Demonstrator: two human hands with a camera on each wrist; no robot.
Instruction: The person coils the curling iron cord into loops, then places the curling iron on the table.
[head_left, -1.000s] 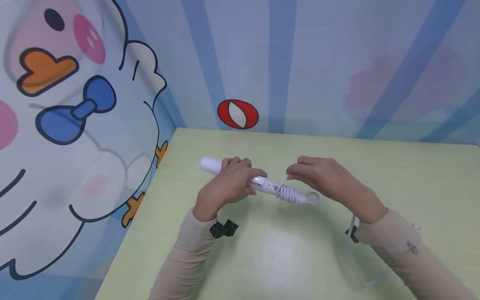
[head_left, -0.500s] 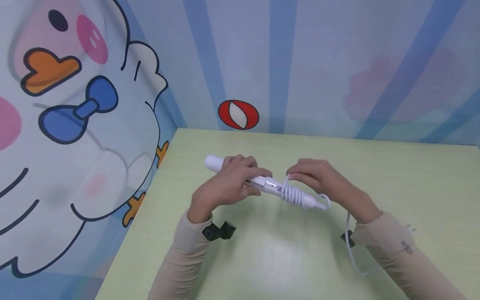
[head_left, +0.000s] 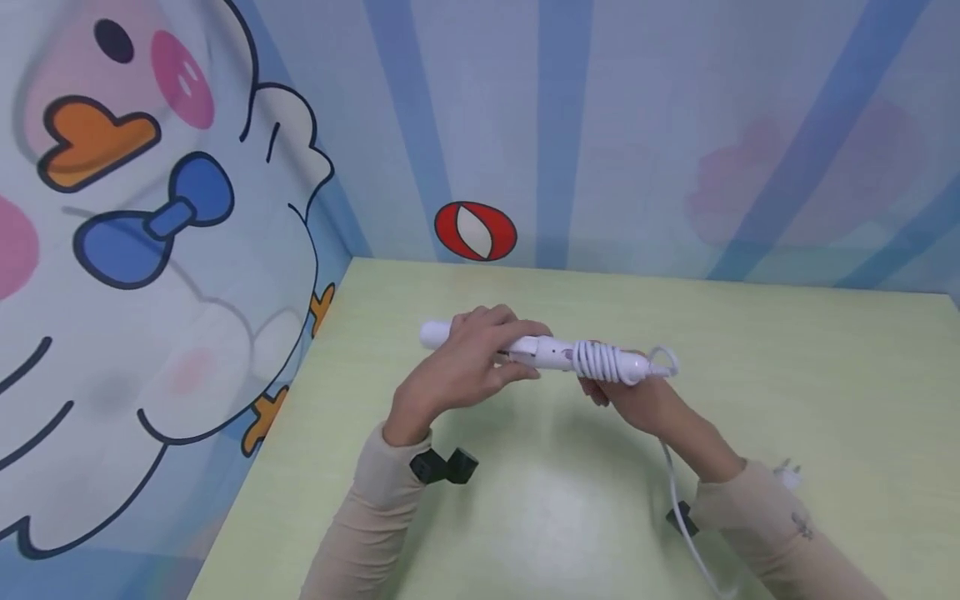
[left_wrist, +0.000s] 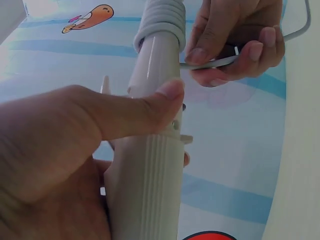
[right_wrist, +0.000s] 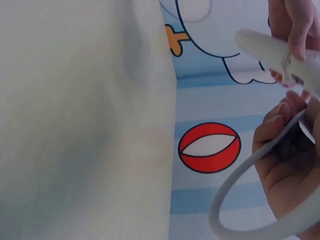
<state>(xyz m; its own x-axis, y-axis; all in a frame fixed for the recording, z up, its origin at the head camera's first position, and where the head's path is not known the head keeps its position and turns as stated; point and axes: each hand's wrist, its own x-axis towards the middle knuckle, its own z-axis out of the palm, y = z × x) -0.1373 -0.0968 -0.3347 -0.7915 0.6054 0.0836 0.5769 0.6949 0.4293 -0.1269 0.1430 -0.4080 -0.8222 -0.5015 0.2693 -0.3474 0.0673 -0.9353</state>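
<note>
My left hand (head_left: pixel 467 360) grips the middle of a white curling iron (head_left: pixel 552 353), held above the table; its thumb (left_wrist: pixel 145 110) lies across the barrel in the left wrist view. White cord (head_left: pixel 597 362) is wound in several turns round the handle, and a small loop stands at the handle's end. My right hand (head_left: pixel 647 406) is just below and behind the handle. Between thumb and fingers it pinches the cord (left_wrist: pixel 220 63) close to the coils. From there the loose cord (right_wrist: pixel 235 182) hangs in a curve past the right wrist.
A pale green table (head_left: pixel 570 525) lies beneath both hands. Painted walls stand at the back (head_left: pixel 637 150) and left (head_left: pixel 217 350). The cord's white plug (head_left: pixel 787 473) shows beside the right sleeve. Small black blocks (head_left: pixel 444 467) sit at the left wrist.
The right hand has passed from above the handle to beneath and behind it, drawing the cord round. The iron has turned nearer level and shifted slightly right with the left hand.
</note>
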